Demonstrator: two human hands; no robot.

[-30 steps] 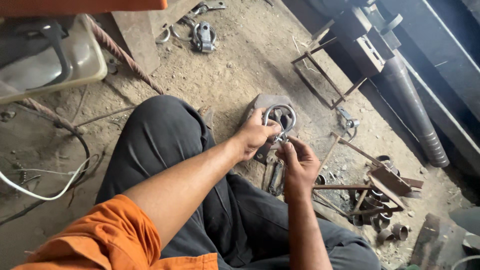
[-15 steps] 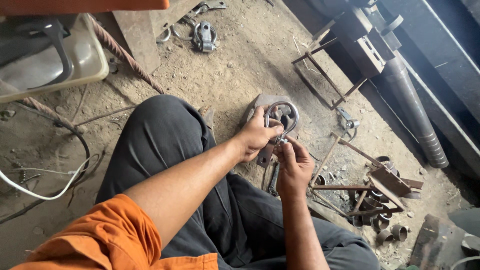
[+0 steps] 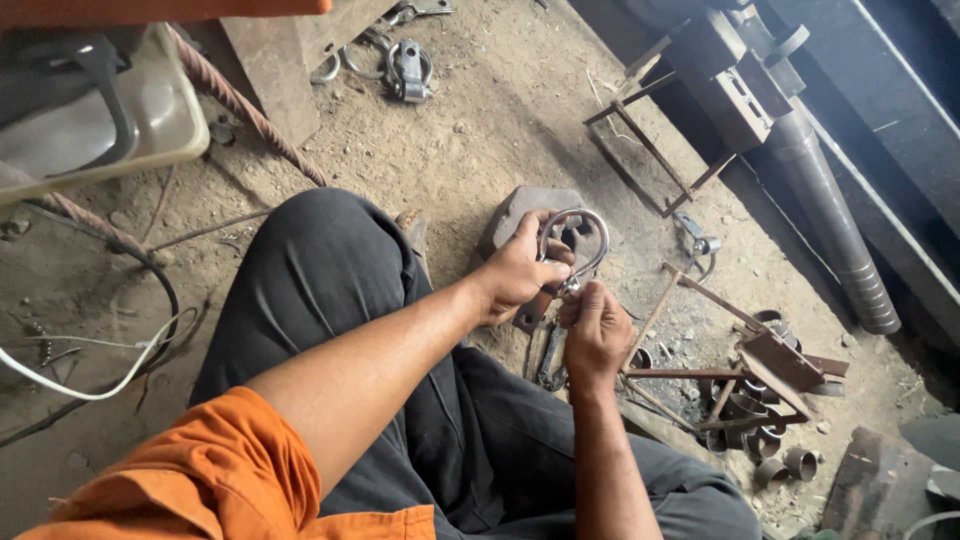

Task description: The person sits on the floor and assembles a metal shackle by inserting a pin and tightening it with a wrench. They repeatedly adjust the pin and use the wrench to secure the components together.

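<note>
Left arm: bare below an orange sleeve [image 3: 180,470], stretched forward across the dark-trousered knee [image 3: 320,270], wrist straight
Left hand [image 3: 518,278]: curled tight around the lower part of a metal U-bolt [image 3: 578,238], thumb up along one leg of the bend, fingers wrapped under; firmly clasped, not spread
Right arm: rising from the lower edge of view, forearm nearly vertical, wrist bent slightly inward
Right hand [image 3: 595,335]: fingers drawn together in a pinch at the foot of the U-bolt, just below the left hand and touching it; small part between the fingertips too hidden to name
U-bolt: grey steel, arched end pointing up and away, held above the dirt floor in front of a rough grey stone block [image 3: 520,212], between the two hands
Flat rusty steel piece [image 3: 533,312]: seen beneath the left hand, at the base of the U-bolt
Surroundings: welded rusty bar frame [image 3: 650,150] lying on the ground beyond; short cut pipe rings [image 3: 770,450] heaped with rusty angle offcuts to the right; ribbed grey pipe [image 3: 835,240] slanting along the far right; second clamp with U-bolts [image 3: 405,70] near the top; twisted rebar [image 3: 245,105] upper left; white cable [image 3: 100,380] curving at left
</note>
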